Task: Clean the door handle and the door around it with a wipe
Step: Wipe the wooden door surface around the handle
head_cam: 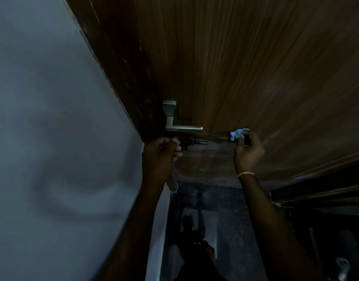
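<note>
A silver lever door handle (pixel 174 122) sits near the left edge of a brown wooden door (pixel 255 67). My right hand (pixel 248 153) is to the right of the handle and slightly lower. It pinches a crumpled blue wipe (pixel 236 133) against the door, together with a small black object (pixel 247 139). My left hand (pixel 161 152) is curled into a fist just under the handle. It grips a greyish cloth-like strip (pixel 173 179) that hangs below it. A black latch part (pixel 192 141) sticks out of the door beside that fist.
A grey wall (pixel 52 128) fills the left side, meeting the door frame. Below is a dark glossy floor (pixel 225 220) with reflections. A bracelet (pixel 245 174) is on my right wrist. The light is dim.
</note>
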The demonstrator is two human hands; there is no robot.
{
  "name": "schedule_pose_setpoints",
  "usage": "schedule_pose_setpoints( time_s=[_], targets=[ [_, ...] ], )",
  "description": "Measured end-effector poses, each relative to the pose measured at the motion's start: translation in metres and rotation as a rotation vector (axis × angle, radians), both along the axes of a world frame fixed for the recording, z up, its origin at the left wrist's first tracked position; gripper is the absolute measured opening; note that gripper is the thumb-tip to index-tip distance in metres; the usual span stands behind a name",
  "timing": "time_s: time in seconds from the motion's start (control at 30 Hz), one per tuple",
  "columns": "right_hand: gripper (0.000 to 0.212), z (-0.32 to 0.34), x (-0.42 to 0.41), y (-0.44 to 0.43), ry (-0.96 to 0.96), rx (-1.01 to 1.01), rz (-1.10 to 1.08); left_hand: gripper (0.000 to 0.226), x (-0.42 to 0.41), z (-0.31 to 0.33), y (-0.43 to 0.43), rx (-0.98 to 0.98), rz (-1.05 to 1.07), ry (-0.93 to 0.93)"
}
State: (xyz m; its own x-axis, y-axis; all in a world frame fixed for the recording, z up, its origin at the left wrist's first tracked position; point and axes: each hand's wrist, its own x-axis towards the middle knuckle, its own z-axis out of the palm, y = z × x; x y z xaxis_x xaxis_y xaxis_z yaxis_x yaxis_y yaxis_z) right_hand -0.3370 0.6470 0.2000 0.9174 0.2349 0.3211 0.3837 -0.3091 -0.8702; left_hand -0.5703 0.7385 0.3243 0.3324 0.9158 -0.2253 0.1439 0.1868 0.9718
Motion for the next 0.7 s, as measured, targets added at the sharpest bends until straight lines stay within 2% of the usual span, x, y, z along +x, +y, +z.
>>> schedule_pose_setpoints(
  time_s=[0.07,0.17,0.27,0.37,0.47,0.57,0.63,0.7],
  targets=[
    [0.004,-0.014,-0.003,-0.005,0.0,-0.091,0.056,0.013,0.0,-0.001,0.0,-0.002,-0.004,-0.002],
    [0.01,-0.026,0.01,-0.026,0.087,-0.184,-0.008,0.014,0.0,-0.002,-0.001,0.0,-0.002,-0.01],
    [0.011,-0.013,0.024,-0.03,0.097,-0.075,-0.096,0.014,0.0,-0.003,-0.001,0.005,-0.014,0.002],
    [0.007,0.001,0.015,-0.014,-0.022,-0.029,-0.034,0.014,0.002,-0.005,-0.003,0.002,-0.025,0.004],
    [0.008,-0.009,0.002,-0.008,-0.064,-0.15,0.059,0.014,0.004,-0.003,-0.003,0.001,-0.03,0.002],
    [0.011,-0.022,0.006,-0.02,0.012,-0.282,0.005,0.014,0.002,-0.003,-0.003,-0.002,-0.023,-0.006],
    [0.011,-0.019,0.013,-0.024,0.08,-0.227,-0.073,0.014,0.002,-0.004,-0.003,-0.002,-0.023,-0.006],
    [0.009,-0.008,0.013,-0.019,0.056,-0.132,-0.119,0.014,0.002,-0.005,-0.003,-0.001,-0.027,0.002]
  ],
)
